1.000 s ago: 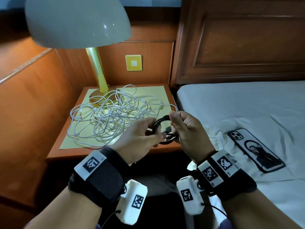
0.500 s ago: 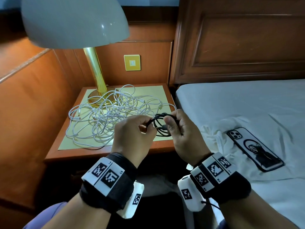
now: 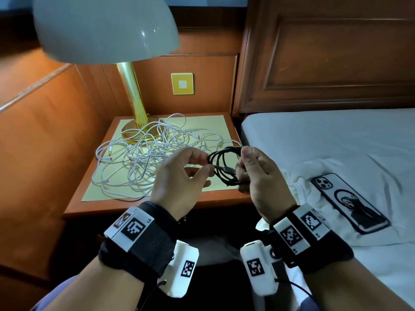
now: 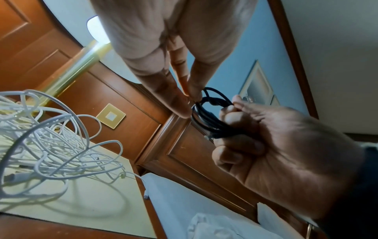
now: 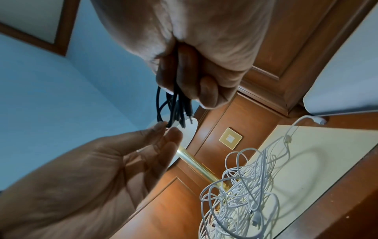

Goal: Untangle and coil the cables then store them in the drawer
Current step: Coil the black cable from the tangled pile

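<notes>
Head view gives me a wooden nightstand (image 3: 215,199) pushed into a corner of wood-panelled wall, with a pale yellow mat (image 3: 211,124) covering most of its top. On that mat sits a lamp (image 3: 105,28) with a brass stem and a wide pale dome shade, and around its base sprawls a loose tangle of white cables (image 3: 143,158), one strand trailing off toward the mat's right edge. A square yellow wall plate (image 3: 182,83) is set in the panel behind. To the right I see a bed with a white sheet (image 3: 325,142) and a carved wooden headboard (image 3: 332,52); a phone (image 3: 350,202) in a printed case lies face down on crumpled white cloth near the bed's edge.

Above the nightstand's front right corner I hold a black cable (image 3: 224,167), wound into a small coil and off the surface. My right hand (image 3: 258,173) has its fingers curled tight round the coil's right side; the right wrist view shows the strands bunched inside that fist. My left hand (image 3: 179,176) pinches the coil's left side between thumb and fingertips, the other fingers loosely extended, as the left wrist view confirms. Blue wall and a framed picture (image 4: 257,85) show behind the hands there. I cannot see any drawer front clearly beneath the nightstand top.
</notes>
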